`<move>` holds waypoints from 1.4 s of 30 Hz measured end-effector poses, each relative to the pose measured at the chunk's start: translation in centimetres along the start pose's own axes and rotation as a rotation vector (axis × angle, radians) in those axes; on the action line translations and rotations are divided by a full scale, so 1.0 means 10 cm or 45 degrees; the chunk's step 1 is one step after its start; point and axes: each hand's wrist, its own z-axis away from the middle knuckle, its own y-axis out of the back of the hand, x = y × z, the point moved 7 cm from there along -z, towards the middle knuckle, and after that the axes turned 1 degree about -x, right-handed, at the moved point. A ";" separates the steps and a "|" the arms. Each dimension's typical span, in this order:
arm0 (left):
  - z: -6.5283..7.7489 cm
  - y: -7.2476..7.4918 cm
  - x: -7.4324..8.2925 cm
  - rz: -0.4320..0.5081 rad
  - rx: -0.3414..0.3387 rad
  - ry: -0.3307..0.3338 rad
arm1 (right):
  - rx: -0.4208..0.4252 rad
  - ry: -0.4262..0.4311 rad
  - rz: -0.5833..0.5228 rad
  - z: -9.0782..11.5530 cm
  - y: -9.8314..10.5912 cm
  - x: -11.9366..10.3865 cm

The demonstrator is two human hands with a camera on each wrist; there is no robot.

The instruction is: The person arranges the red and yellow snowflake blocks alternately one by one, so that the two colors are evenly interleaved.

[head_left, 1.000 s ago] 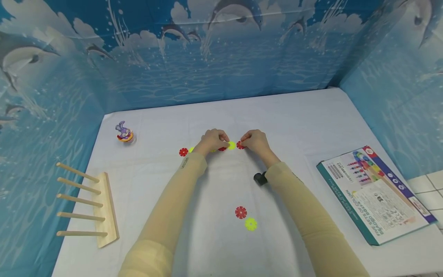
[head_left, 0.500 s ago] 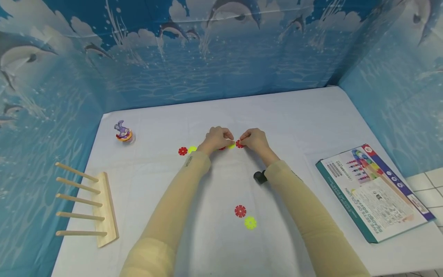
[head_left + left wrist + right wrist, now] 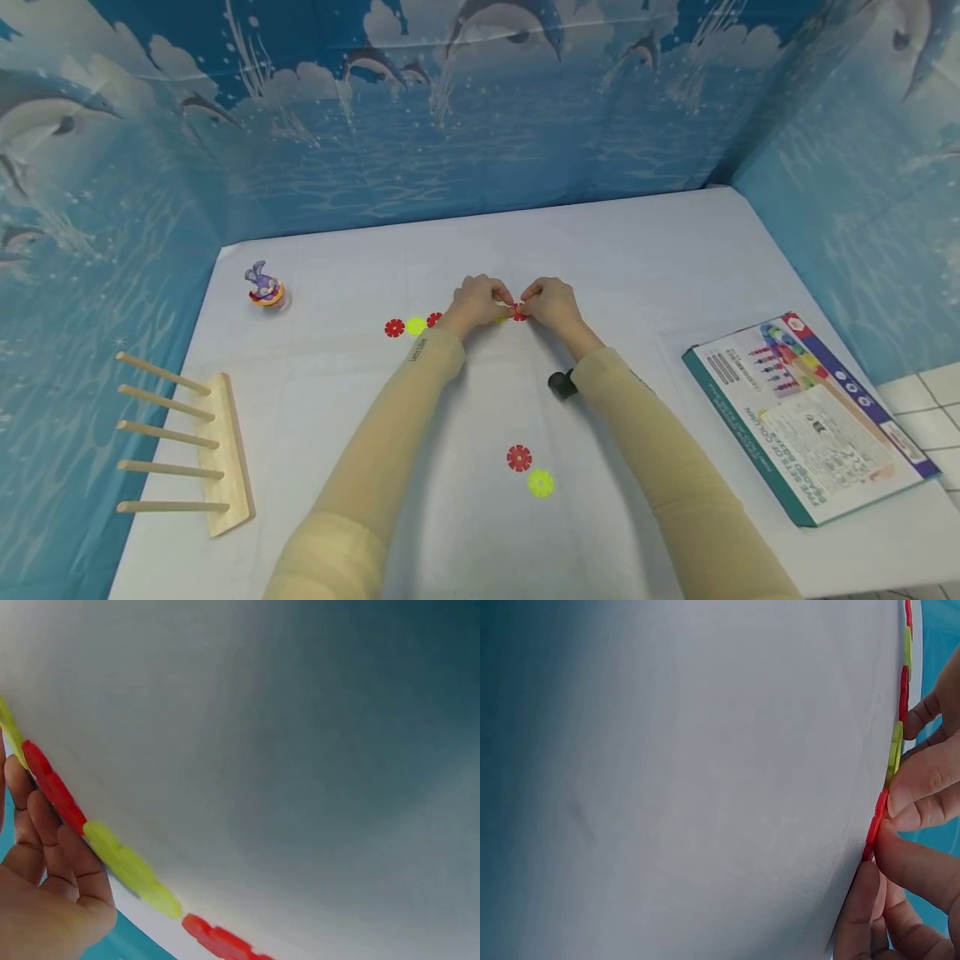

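Note:
A row of notched plastic snowflake discs, red and yellow by turns, runs across the upper middle of the white table. At its left end in the head view are a red disc [image 3: 394, 327] and a yellow disc [image 3: 416, 326]. My right hand [image 3: 553, 302] pinches the red disc [image 3: 876, 825] at the right end. Thumb and index finger of my left hand [image 3: 478, 300] pinch that same disc's left edge, beside a yellow disc [image 3: 895, 750]. Both hands' fingertips nearly meet. The left hand and forearm hide the row's middle in the head view.
A loose red disc [image 3: 519, 458] and yellow disc [image 3: 541, 483] lie nearer. A wooden peg stand [image 3: 228, 454] is at left, a rabbit figurine [image 3: 266, 285] behind it. A bead-toy box [image 3: 810, 417] lies right. A black object [image 3: 562, 385] sits by the right cuff.
My left hand has slid right along the row, from the neighbouring yellow disc to the end red disc, uncovering another red disc on the left. My right hand has stayed at the end red disc.

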 end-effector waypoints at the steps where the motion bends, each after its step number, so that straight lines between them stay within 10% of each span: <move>1: 0.00 0.01 0.00 0.005 0.004 0.005 | 0.002 0.001 -0.003 0.00 0.00 0.00; 16: 0.03 0.04 0.00 0.055 -0.005 0.062 | -0.145 -0.023 -0.047 0.24 0.11 0.06; 28: 0.04 0.03 0.01 0.026 -0.013 0.068 | -0.277 0.190 -0.001 1.00 0.21 0.29; 42: 0.00 0.01 -0.02 0.017 -0.034 0.074 | -0.536 0.280 -0.040 1.74 -0.19 0.51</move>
